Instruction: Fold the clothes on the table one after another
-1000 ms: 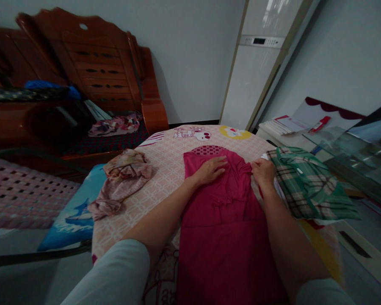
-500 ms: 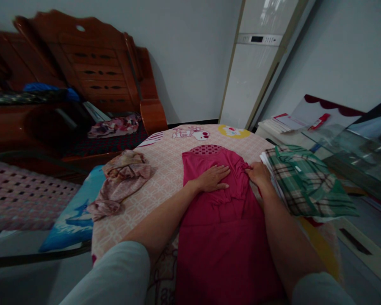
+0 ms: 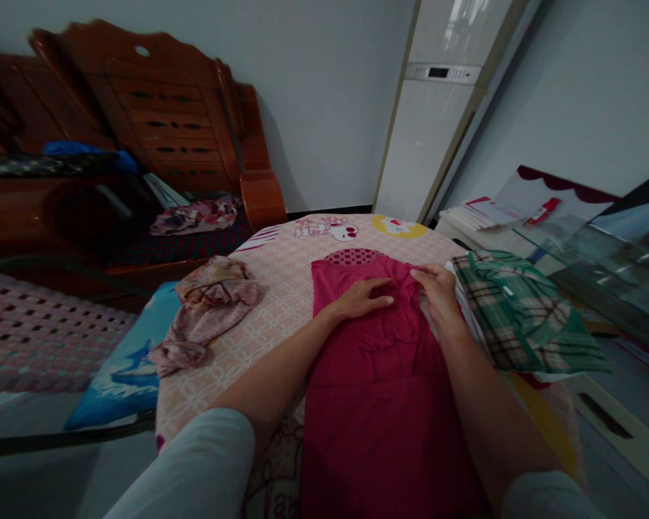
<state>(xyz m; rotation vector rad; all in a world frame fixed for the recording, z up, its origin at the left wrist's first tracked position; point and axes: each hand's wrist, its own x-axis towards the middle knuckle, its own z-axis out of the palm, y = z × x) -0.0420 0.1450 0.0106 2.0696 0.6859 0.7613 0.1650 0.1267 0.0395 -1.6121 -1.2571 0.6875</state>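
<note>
A dark pink dress [image 3: 378,425] lies lengthwise on the table, its neckline at the far end and gathers across its middle. My left hand [image 3: 361,298] is over the upper part of the dress, fingers apart and slightly raised, with nothing held in them. At the dress's upper right edge, my right hand [image 3: 437,290] pinches the cloth between thumb and fingers. Just right of that hand sits a folded green plaid shirt [image 3: 519,306] on top of white cloth. A crumpled pinkish patterned garment [image 3: 213,310] is on the table's left side.
The round table has a pale pink patterned tablecloth [image 3: 281,281]. A wooden chair [image 3: 162,115] stands behind on the left. A woven pink chair back [image 3: 43,339] and a blue cushion [image 3: 124,367] are at the near left. A glass-topped counter [image 3: 589,252] stands on the right.
My left hand has lifted from lying flat on the dress, its fingers now arched. My right hand has shifted slightly up and left, still pinching the dress's edge.
</note>
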